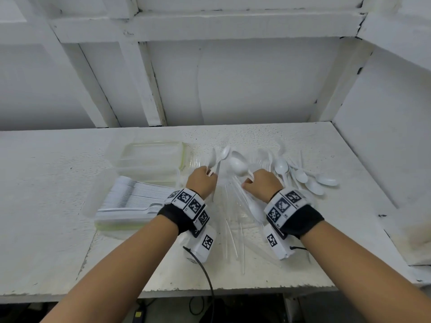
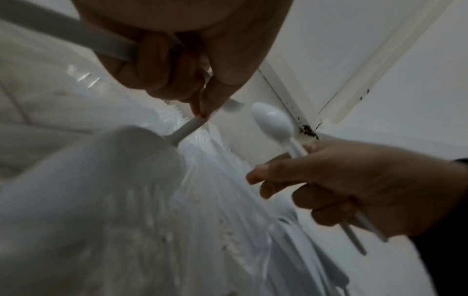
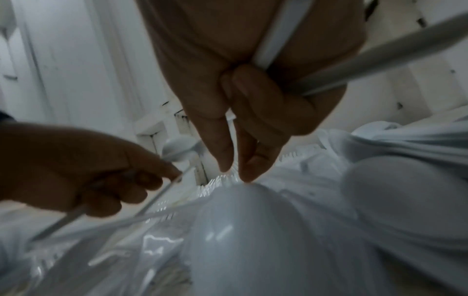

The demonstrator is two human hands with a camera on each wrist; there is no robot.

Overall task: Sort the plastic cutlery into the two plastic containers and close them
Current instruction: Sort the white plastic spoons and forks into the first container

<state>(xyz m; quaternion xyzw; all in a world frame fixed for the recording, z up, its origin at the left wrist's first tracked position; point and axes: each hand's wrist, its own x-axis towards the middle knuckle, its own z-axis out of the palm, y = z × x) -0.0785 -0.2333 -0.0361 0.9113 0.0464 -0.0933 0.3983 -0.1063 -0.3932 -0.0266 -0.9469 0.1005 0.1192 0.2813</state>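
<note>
Spoons of white plastic (image 1: 218, 159) stand up from the left hand (image 1: 201, 183), whose grip is closed round their handles, just right of the clear plastic container (image 1: 149, 157); the right hand (image 1: 262, 185) clamps more white spoons (image 1: 240, 165).

Left wrist view: curled fingers (image 2: 162, 66) pinch a spoon handle (image 2: 187, 128).

Right wrist view: fingers (image 3: 263, 104) clasp white handles (image 3: 380, 62) over the loose cutlery pile (image 3: 253, 230).

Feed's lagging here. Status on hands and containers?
Left hand and right hand each grip white spoons. Near container holds stacked cutlery; far container open. Loose pile remains.
</note>
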